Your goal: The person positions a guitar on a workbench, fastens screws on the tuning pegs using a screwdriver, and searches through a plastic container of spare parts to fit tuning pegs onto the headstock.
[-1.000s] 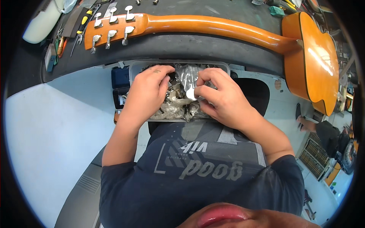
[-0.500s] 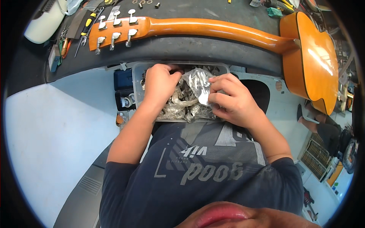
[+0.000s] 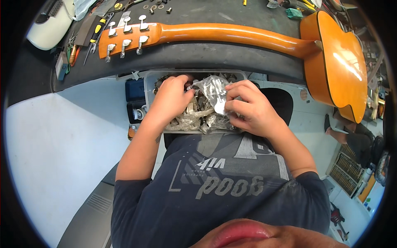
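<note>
A clear plastic bin [image 3: 147,84] sits at my lap, filled with metal parts, many in crinkled clear bags. My right hand [image 3: 251,106] is closed on the edge of a clear plastic bag [image 3: 214,91] over the bin's right half; shiny silver metal pieces show through it. My left hand [image 3: 171,98] reaches into the bin's left side, fingers curled down among loose metal parts [image 3: 198,99]. Small metal shows by its thumb and forefinger, but most fingertips are hidden, so what they grip is unclear.
Beyond the bin, a guitar [image 3: 231,33] lies back-up on the dark bench [image 3: 186,56], silver tuners at left. Pliers, a wrench [image 3: 92,47] and other tools lie left, with washers and screws [image 3: 157,8] behind. A blue case [image 3: 135,91] stands beside the bin. Another person's leg [image 3: 339,136] shows right.
My left hand has shifted slightly within the bin, and small metal now shows between thumb and forefinger. The bag in my right hand has moved slightly left. The whole view has shifted a little.
</note>
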